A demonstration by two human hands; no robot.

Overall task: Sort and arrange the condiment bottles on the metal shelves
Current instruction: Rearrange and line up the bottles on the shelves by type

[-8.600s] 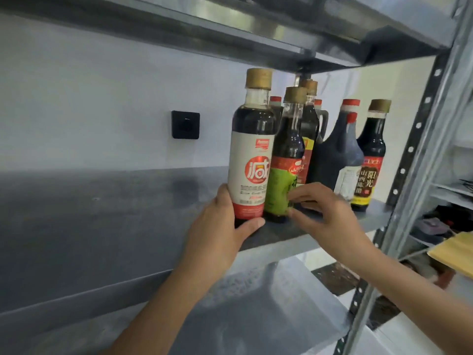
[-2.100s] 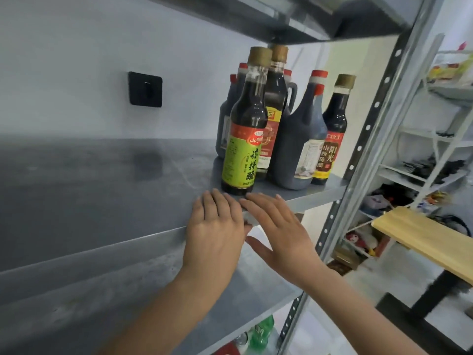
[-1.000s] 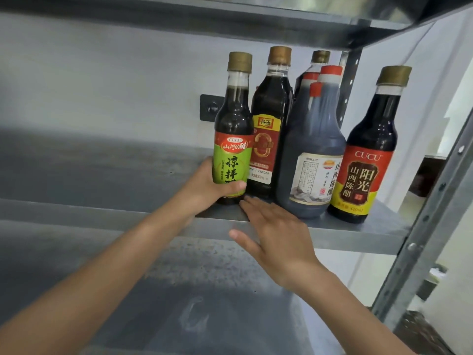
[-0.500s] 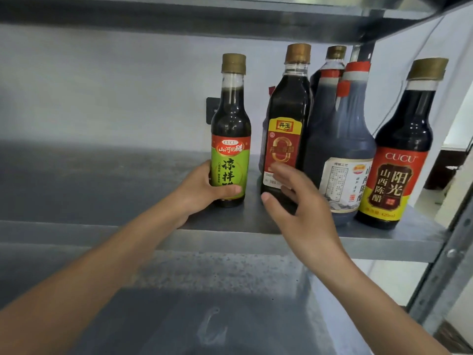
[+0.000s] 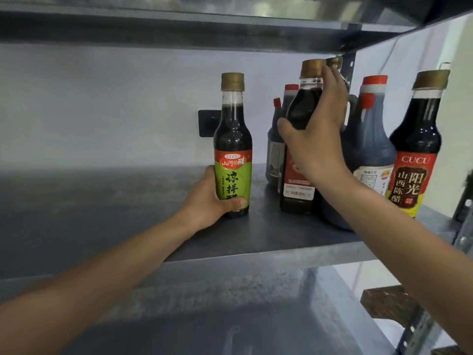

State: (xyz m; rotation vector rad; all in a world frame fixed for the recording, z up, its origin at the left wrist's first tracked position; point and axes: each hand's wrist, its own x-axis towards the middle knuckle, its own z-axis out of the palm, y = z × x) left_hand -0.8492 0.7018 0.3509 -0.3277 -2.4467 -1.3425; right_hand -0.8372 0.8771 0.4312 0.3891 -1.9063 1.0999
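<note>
Presently the metal shelf [image 5: 102, 213] fills the width of the view, its grey deck bare on the left and loaded on the right. An upper shelf [image 5: 179, 26] runs overhead, and a perforated upright post [image 5: 463, 226] stands at the right edge.

Largest item on the deck: a dark jug with red cap [image 5: 369, 139], standing at the right rear, partly hidden by the right forearm. Just right of it stands a tall bottle with a red CUCU label [image 5: 414, 149], upright, near the front right corner. Two smaller red-capped jugs [image 5: 275, 149] stand at the back, against the wall.

The vinegar bottle with red label [image 5: 298, 190] stands in front of those jugs, base at deck level; whether it is lifted clear cannot be told. The right hand [image 5: 317, 129] grips its shoulder and neck, thumb on the left side, fingers curled round the right side up to the gold cap.

The green-label bottle [image 5: 233, 139] stands upright, apart from the group, to its left and near mid-deck. The left hand [image 5: 207, 201] holds its lower body, thumb across the front of the label, fingers wrapped behind.

A black wall socket [image 5: 206, 121] is mounted on the wall behind the green-label bottle.
</note>
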